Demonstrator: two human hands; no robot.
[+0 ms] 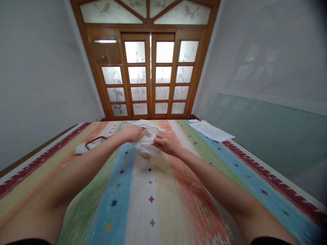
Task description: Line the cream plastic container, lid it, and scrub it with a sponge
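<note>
A crumpled white plastic bag [146,147] lies at the far middle of the striped tablecloth, its mouth spread between my two hands. My left hand [133,133] is closed at the bag's left side, fingers bent over the plastic and their tips partly hidden. On the right, my right hand [167,143] pinches the bag's rim between thumb and fingers. Something beige [145,132] shows in the bag's opening; its kind cannot be made out.
Left of my left forearm lies a white plastic bundle [81,148] with a reddish-brown curved handle [95,139]. Printed paper sheets [211,131] rest at the far right edge of the tablecloth [163,190]. Wooden doors [150,75] with glass panes stand beyond the table.
</note>
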